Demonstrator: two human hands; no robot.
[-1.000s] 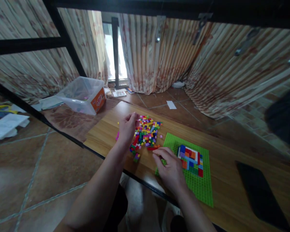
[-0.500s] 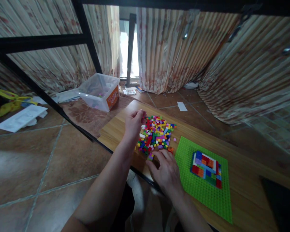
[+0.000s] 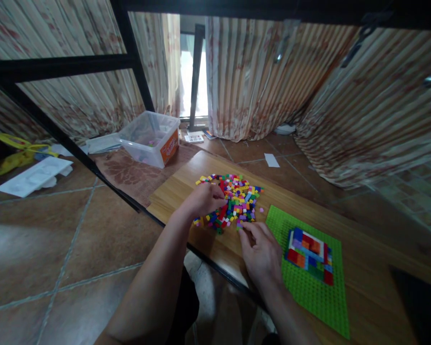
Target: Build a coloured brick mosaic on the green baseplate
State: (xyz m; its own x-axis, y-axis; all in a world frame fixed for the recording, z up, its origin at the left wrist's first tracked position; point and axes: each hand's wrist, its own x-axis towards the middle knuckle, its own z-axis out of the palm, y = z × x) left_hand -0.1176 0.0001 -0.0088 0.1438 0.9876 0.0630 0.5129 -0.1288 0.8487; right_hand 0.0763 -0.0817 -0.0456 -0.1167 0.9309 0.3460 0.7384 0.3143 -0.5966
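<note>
Wooden tabletop point(image 3: 177, 184) carries our loose bricks point(image 3: 240, 192), spread toward its near edge, where a careless sweep could spill them. We cannot tell the grip of our left hand point(image 3: 205, 198); our right hand point(image 3: 261, 250) narrowly pinches a purple-and-green brick point(image 3: 239, 225).

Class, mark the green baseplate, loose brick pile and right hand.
Green baseplate point(image 3: 316, 295), head view: bare studded surface.
Loose brick pile point(image 3: 239, 208), head view: its middle.
Right hand point(image 3: 261, 254), head view: its back.

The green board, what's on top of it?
Joined colourful bricks sit on it. What's beneath them is covered, and the right hand hides part of the green board.
</note>
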